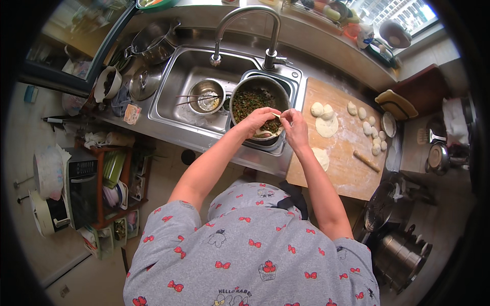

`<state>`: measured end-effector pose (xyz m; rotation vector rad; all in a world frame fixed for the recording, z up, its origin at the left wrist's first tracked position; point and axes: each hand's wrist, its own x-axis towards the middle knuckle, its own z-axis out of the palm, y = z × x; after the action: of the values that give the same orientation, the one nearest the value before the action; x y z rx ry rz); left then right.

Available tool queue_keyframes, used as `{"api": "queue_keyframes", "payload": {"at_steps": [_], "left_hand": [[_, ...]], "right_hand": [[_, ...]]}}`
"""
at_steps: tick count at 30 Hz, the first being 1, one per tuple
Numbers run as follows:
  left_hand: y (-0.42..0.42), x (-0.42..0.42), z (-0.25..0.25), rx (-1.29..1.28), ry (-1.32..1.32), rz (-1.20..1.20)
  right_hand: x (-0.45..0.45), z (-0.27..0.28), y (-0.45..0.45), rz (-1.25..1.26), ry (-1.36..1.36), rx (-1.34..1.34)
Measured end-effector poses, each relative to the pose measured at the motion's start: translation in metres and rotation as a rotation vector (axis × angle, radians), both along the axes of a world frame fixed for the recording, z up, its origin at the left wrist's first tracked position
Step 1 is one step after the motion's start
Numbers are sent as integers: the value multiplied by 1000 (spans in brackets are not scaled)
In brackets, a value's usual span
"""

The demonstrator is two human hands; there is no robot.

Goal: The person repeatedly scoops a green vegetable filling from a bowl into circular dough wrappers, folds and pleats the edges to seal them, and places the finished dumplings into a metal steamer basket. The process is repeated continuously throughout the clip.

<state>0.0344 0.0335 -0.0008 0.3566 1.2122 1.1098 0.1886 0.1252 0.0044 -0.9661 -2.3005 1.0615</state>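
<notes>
My left hand (255, 123) cups a dough wrapper (277, 133) from the left, its fingers at the wrapper's upper edge. My right hand (296, 129) pinches the same wrapper's edge from the right. Dark green and brown filling shows inside the wrapper, which is partly hidden by my fingers. Under both hands stands a round metal pot (287, 100), holding chopped filling (249, 100) with green bits. To the right lies a floured wooden board (344, 153). On it are flat dough rounds (327, 126), several dough balls (367, 128) and a wooden rolling pin (366, 161).
A steel sink (183, 74) with a curved faucet (273, 38) lies ahead. In its left basin sits a metal bowl (221, 90) with chopsticks (187, 102) across it. A glass lid (143, 82) and a large pot (153, 42) stand left. A small bowl (389, 124) sits at the board's far right.
</notes>
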Motion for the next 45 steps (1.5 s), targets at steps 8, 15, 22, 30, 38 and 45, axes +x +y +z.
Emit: {"api": "queue_keyframes", "payload": {"at_steps": [8,15,22,30,38,45], "left_hand": [[5,-6,3,-33,184,-176],[7,-15,-5,26,386,-253],[2,-20,18,80,313,-214],[9,-20,21,85,620,-323],[-9,-37,46,178,-256,-95],[-16,6,8,222,-376,73]], "right_hand": [[-1,-4,-3,-14,44,-122],[-5,17,-17,-29,94,-5],[2,8,-7,-137,109,-544],[-7,13,-14,-35,133,-183],[15,36,-7,-87,422,-910],[16,5,-15,-58,170,-269]]}}
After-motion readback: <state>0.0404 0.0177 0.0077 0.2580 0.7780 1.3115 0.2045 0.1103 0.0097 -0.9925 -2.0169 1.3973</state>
